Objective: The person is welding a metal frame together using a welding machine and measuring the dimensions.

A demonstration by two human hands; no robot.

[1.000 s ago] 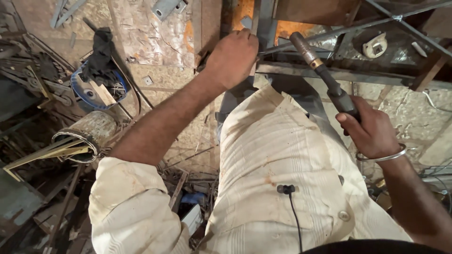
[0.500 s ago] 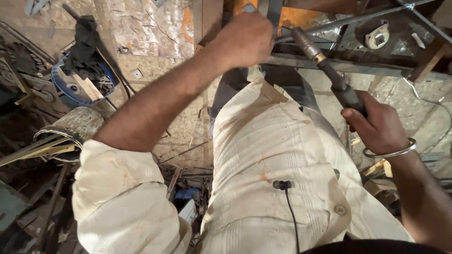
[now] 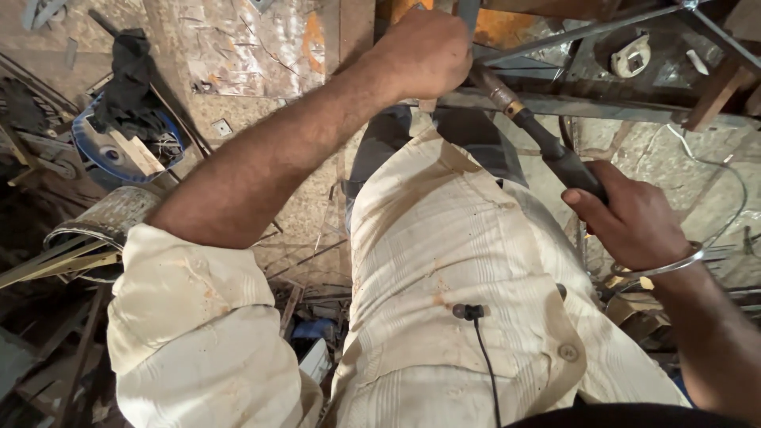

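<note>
While the left hand (image 3: 424,51) was clenched on a metal piece at the near edge of the steel frame (image 3: 587,107), the right hand (image 3: 634,222) gripped the torch (image 3: 539,135), its tip at the frame; no finished seam showed.

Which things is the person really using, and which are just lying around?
In use:
- left hand, closed on the metal frame
- right hand, holding the dark-handled tool whose tip meets the frame

Lying about:
- blue round tool with black cloth over it
- white round part beyond the frame
- scrap strips on the floor at left
</note>
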